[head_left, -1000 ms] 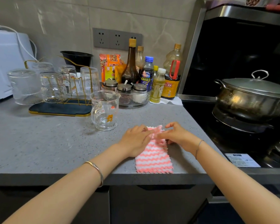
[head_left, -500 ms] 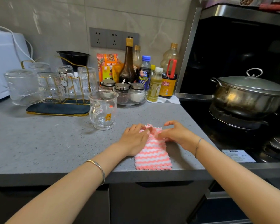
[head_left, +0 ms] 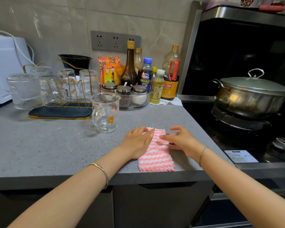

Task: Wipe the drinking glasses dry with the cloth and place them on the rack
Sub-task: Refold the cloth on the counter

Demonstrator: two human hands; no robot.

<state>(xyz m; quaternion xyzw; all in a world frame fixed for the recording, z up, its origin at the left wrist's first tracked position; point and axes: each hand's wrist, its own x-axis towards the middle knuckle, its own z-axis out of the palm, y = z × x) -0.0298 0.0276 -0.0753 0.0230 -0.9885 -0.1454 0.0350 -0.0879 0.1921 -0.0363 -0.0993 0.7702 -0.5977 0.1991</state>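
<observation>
1. Flat, relaxed: left hand point(head_left: 137, 142) and right hand point(head_left: 182, 141), both on one pink-white zigzag cloth point(head_left: 156, 157).
2. One clear handled glass mug point(head_left: 105, 112) just beyond left hand.
3. Five inverted clear glasses point(head_left: 89, 83) at gold wire rack point(head_left: 80, 97), further left.

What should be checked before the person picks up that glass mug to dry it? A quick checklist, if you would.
1. Cloth lies flat on the counter, within reach: ok.
2. Left hand and right hand rest on the cloth and grip nothing: ok.
3. Glass mug upright, apart from the cloth: ok.
4. Cloth gripped for wiping: not ok.
5. Mug wet or dry: cannot tell.
6. Free spot on the rack among the upturned glasses: cannot tell.
</observation>
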